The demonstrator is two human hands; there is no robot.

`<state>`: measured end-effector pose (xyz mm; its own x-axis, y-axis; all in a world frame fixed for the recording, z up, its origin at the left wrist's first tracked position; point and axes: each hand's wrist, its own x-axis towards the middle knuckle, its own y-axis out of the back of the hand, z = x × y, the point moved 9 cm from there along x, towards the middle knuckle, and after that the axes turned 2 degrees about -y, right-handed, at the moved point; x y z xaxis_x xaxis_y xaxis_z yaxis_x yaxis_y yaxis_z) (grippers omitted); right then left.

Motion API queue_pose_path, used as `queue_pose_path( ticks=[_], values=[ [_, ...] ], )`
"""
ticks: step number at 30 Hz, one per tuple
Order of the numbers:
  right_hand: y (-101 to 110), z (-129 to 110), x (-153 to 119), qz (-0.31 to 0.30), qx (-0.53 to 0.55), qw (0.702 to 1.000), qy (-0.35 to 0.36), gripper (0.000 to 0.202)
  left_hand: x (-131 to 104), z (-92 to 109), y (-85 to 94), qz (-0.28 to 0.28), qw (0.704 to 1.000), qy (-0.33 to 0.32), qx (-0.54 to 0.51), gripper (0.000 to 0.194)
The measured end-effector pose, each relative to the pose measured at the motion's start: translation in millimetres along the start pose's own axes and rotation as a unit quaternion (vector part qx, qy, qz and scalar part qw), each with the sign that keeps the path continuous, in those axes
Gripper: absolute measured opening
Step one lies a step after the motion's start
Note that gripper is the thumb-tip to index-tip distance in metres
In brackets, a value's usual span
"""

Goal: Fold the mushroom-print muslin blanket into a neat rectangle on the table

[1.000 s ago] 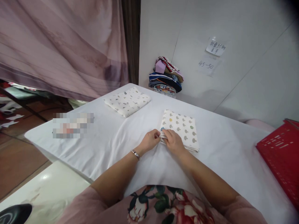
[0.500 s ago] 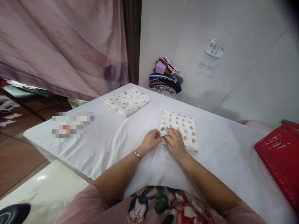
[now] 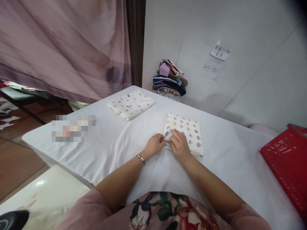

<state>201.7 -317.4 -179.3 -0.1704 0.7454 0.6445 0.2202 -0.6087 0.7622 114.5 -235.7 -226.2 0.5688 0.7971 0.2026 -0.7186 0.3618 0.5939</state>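
Left hand (image 3: pixel 154 144): mostly closed, pinching between thumb and forefinger the near left corner of a flat, square-folded white fabric cloth with grey mushroom print (image 3: pixel 189 129).
Right hand (image 3: pixel 180 145): fingers bent and slightly apart, laid over the top of the same cloth at its near edge, just beside the other hand; thumb partly hidden, so cannot tell whether gripping the layers or merely resting.
Left wrist: circled by a silver-coloured metal bracelet (image 3: pixel 141 158).
Mushroom-print cloth: lying on a table covered in smooth white fabric (image 3: pixel 112 153), showing blue, yellow and green motifs among the grey.
Farther back, to the left: another folded white cloth with small scattered dark motifs (image 3: pixel 130 104), well apart from both hands.
Upper wall note: handwritten in Chinese characters on a white paper sheet (image 3: pixel 220 51), too blurred to read fully.
Lower wall note: handwritten "45-50" on a pale paper sheet (image 3: pixel 213 69), directly below.
Right edge: red slotted plastic basket (image 3: pixel 287 166).
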Motion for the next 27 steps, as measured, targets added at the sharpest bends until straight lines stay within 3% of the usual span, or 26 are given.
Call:
queue_pose_path(
  ticks=[5,10,19,27],
  values=[
    [-3,-8,0,-0.022,0.019,0.999,0.036,0.027,0,-2,-0.2,-0.004,1.0,0.01,-0.014,0.019],
    [-8,-3,-1,-0.038,-0.022,0.999,-0.001,0.029,1,-1,-0.9,-0.013,1.0,0.007,-0.016,0.018],
    [-18,-1,5,-0.057,-0.035,0.998,0.013,0.02,1,-1,-0.4,-0.019,0.998,0.028,-0.055,0.017],
    [-14,-14,11,-0.056,0.052,0.996,0.048,0.025,-2,4,0.8,0.007,0.999,-0.025,0.048,0.017]
  ],
)
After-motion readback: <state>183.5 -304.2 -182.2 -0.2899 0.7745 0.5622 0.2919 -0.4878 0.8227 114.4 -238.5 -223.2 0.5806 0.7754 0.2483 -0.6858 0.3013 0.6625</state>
